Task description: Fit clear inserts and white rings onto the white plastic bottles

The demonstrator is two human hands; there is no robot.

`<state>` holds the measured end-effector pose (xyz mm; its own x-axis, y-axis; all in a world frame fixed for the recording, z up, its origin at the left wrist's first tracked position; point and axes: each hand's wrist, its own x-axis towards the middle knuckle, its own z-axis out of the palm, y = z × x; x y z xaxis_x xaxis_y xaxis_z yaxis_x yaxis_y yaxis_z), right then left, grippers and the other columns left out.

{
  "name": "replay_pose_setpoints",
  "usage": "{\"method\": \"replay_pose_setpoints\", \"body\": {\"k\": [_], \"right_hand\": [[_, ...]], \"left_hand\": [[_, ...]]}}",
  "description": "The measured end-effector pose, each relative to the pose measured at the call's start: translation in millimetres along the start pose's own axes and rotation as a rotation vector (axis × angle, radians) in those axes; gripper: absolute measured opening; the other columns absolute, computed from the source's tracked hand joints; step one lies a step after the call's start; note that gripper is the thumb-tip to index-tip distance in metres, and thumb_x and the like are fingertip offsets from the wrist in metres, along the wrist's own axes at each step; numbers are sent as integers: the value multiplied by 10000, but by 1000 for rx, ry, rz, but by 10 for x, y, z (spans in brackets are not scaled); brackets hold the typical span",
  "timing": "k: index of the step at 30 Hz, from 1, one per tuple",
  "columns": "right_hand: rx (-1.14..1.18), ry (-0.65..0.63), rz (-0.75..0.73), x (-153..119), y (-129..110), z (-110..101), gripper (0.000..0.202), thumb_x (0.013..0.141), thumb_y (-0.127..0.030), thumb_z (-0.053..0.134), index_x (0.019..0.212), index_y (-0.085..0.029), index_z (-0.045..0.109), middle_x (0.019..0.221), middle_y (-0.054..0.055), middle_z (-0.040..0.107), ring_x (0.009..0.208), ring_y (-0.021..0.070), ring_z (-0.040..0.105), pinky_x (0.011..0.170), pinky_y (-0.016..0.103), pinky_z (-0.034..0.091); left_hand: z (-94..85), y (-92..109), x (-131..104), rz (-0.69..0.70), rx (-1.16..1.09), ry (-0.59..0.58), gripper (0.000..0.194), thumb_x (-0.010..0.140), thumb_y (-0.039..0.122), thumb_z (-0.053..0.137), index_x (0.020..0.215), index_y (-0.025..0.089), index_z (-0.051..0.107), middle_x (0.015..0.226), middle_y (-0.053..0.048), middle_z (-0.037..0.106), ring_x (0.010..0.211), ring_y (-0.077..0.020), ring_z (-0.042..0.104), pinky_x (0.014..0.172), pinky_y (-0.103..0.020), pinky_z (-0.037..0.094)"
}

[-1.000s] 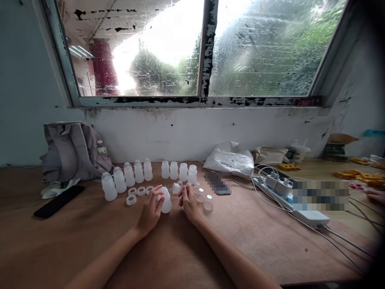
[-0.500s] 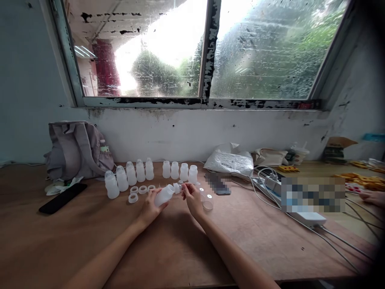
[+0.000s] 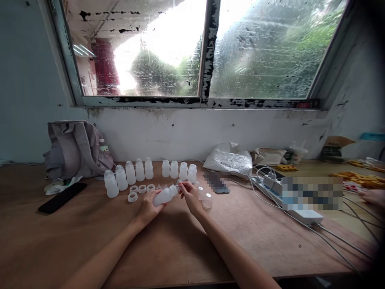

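grey backpack | black slab before it | silvery package | white plugs | window

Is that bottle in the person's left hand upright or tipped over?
Tipped: the bottle slants, its lower end in the left hand, its neck pointing up toward the right hand.

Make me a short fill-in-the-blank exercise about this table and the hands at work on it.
1. The left hand holds a tilted, frosted white plastic bottle whose neck points toward the ____.
2. The left-side row of standing frosted plastic bottles with clear domed tops numbers ____.
3. The row of standing frosted bottles without domed tops, nearer the crinkled silver bag, numbers ____.
4. The flat black rectangular slab lies in front of the soft grey fabric ____.

Missing words: right hand; five; four; backpack.
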<state>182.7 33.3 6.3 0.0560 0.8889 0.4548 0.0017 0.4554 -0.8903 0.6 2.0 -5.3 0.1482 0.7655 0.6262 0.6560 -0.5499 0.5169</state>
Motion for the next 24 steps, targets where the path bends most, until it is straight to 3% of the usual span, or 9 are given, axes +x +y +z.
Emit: {"method": "replay_pose_setpoints", "body": {"k": [7, 10, 13, 16, 19, 21, 24], "right_hand": [[-278, 27, -105, 20, -41, -23, 403, 758, -471, 476, 512, -182, 338, 495, -50, 330, 472, 82, 318, 446, 215, 246], [-272, -36, -47, 51, -35, -36, 469, 751, -515, 454, 471, -190, 264, 459, -59, 244, 427, 70, 260, 411, 216, 196], [-250, -103, 35, 75, -47, -68, 484, 721, -531, 490, 457, -188, 273, 431, -63, 253, 389, 60, 262, 380, 209, 193], [-137, -201, 137, 73, -88, -94, 369, 709, -512, 523, 576, -181, 429, 489, -53, 400, 375, 64, 351, 349, 193, 245], [31, -287, 200, 53, -141, -101, 299, 710, -465, 555, 836, -196, 529, 672, -8, 538, 472, 98, 489, 381, 198, 348], [139, -322, 218, 42, -176, -99, 347, 704, -415, 588, 986, -221, 530, 836, 30, 581, 629, 134, 558, 476, 223, 424], [280, -450, 246, 39, -213, -100, 416, 701, -332, 618, 1095, -238, 522, 1025, 57, 569, 878, 181, 550, 680, 275, 456]], "left_hand": [[12, -31, -17, 90, -10, 22, 387, 665, 260, 632, 1033, 212, 524, 1003, -57, 568, 937, -226, 515, 832, -371, 405], [19, -35, -18, 119, -16, 9, 398, 671, 260, 628, 1053, 219, 523, 1017, -57, 571, 956, -227, 508, 846, -369, 397], [25, -48, -1, 106, -36, 9, 414, 670, 276, 630, 1067, 224, 527, 1021, -57, 570, 962, -227, 506, 852, -369, 393], [15, -68, 32, 22, -101, 26, 414, 675, 301, 624, 1073, 224, 535, 1016, -49, 568, 951, -216, 511, 850, -354, 393], [-19, -73, 64, -123, -242, 34, 395, 672, 344, 617, 1039, 207, 561, 1006, -48, 575, 944, -217, 515, 842, -340, 391], [-45, -55, 71, -239, -416, -49, 384, 679, 384, 602, 1001, 176, 581, 976, -59, 591, 915, -222, 527, 803, -325, 406], [-64, 10, 52, -418, -776, -267, 408, 751, 454, 498, 951, 112, 595, 870, -87, 614, 781, -203, 555, 677, -294, 430]]}}
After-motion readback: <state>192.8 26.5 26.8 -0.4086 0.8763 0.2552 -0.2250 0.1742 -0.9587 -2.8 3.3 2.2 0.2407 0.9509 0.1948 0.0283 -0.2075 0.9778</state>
